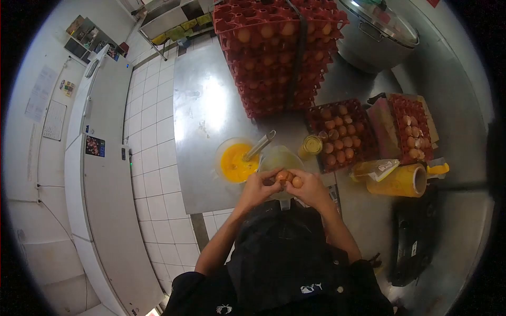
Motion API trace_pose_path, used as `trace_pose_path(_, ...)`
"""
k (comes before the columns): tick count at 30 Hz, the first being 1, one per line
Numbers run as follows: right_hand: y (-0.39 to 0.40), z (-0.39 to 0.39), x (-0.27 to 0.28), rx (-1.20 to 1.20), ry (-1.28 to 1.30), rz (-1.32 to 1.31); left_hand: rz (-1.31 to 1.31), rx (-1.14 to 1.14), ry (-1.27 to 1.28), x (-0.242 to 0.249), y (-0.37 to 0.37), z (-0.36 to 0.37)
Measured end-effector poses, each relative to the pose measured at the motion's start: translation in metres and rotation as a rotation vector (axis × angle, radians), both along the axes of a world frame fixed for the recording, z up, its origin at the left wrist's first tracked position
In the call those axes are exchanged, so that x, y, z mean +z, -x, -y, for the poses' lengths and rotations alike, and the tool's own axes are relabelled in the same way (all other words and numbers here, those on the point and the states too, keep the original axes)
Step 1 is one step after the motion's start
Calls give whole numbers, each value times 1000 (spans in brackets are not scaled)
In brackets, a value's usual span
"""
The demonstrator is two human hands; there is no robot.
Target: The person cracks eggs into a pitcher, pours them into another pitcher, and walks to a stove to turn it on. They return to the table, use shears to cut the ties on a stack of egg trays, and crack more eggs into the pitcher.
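Over the near rim of a clear jug (280, 158), my left hand (259, 188) and my right hand (311, 189) meet around eggs. The fingers of both are closed on a brown egg (283, 176) between them; whether its shell is cracked is too small to tell. A second brown egg (298, 182) sits in my right hand's fingers. Left of the jug stands a clear bowl of yellow beaten egg (235, 164), with a metal utensil (262, 143) leaning in it. To the right of the jug is a small yellowish jar (311, 145).
Red trays of eggs (279, 63) form a tall strapped stack behind. An egg tray (342, 134) and another with shells (412, 129) lie right, near a yellow roll (395, 180) and a black device (414, 239). A lidded pot (377, 39) stands at back right.
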State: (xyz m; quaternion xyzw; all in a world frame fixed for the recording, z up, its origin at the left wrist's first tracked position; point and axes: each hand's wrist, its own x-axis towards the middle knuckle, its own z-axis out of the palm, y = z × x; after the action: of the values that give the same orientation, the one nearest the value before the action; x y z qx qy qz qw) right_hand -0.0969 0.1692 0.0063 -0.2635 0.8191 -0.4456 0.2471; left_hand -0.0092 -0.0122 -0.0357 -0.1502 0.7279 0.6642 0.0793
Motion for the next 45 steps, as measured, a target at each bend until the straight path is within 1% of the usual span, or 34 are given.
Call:
trace_pose_path(4,5,-6,4,56,36,40,-4,-39,-121,-2,3,8)
trace_pose_path(7,10,-12,-5,111,97,-135,-92,-116,-8,11,5,14)
trace_pose_path(10,15,-18,2,186,10,-293,-207,-142,60,24,10,14)
trace_pose_path(13,19,-20,-4,208,15,-446,-290,-144,144,19,12,14)
trace_pose_path(16,17,-20,-2,184,-25,-462,-304,-154,201,24,13,11)
trace_pose_path(19,14,-19,-2,125,5,-380,-308,-160,286,37,12,6)
trace_pose_path(22,5,-17,-5,-14,129,-112,-141,-150,-3,19,7,2)
trace_pose_path(25,-7,-17,-12,-80,229,-17,-19,-60,-240,24,10,-15)
trace_pose_path(26,-9,-19,-7,-69,238,-43,11,-79,-255,22,13,-16)
trace_pose_path(29,-11,-36,8,-160,247,134,68,-132,-284,23,31,-23)
trace_pose_path(30,-13,-47,18,-238,257,100,60,-149,-284,33,42,-28)
trace_pose_path(31,-15,-59,14,-317,279,70,52,-168,-287,39,55,-34)
trace_pose_path(32,-18,-73,8,-394,298,41,-11,-177,-169,40,70,-46)
trace_pose_path(33,-22,-87,4,-468,316,13,-136,-236,-76,32,90,-59)
trace_pose_path(34,-24,-102,4,-537,239,-30,-266,-293,13,16,115,-74)
trace_pose_path(35,-30,-116,-7,-595,193,-10,-397,-343,100,8,139,-92)
trace_pose_path(37,-49,-143,-39,-701,102,31,-343,-437,34,13,188,-143)
trace_pose_path(39,-72,-164,-53,-779,58,-2,-546,-516,431,-10,236,-183)
trace_pose_path(40,-85,-172,-57,-819,38,-19,-519,-562,570,-25,253,-200)
trace_pose_path(42,-113,-185,-53,-894,2,58,-468,-655,846,-48,280,-231)
trace_pose_path(45,-155,-196,-54,-1024,-46,147,-368,-922,992,-45,295,-257)
